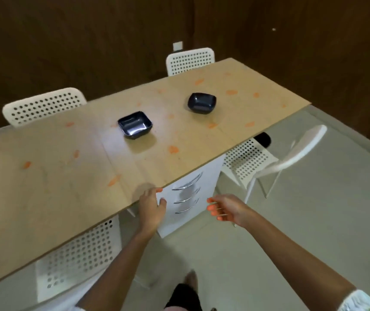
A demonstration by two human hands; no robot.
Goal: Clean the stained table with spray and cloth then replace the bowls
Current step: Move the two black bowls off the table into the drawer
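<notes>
A long light-wood table [44,194] carries several orange stains, such as one smear [173,149] near its front edge. Two dark square bowls stand on it: one [135,125] near the middle, the other [202,103] farther right. My left hand [151,205] is at the table's near edge, fingertips touching the rim, holding nothing. My right hand [224,209] hovers in the air to the right of the table, fingers loosely curled and empty, its fingertips smeared orange. No spray bottle or cloth is in view.
White perforated chairs stand around the table: two behind it [44,106] [190,60], one tucked under the near side [78,259], one at the right end [276,158]. A white drawer unit [190,198] stands under the table. Pale floor [303,221] lies to the right.
</notes>
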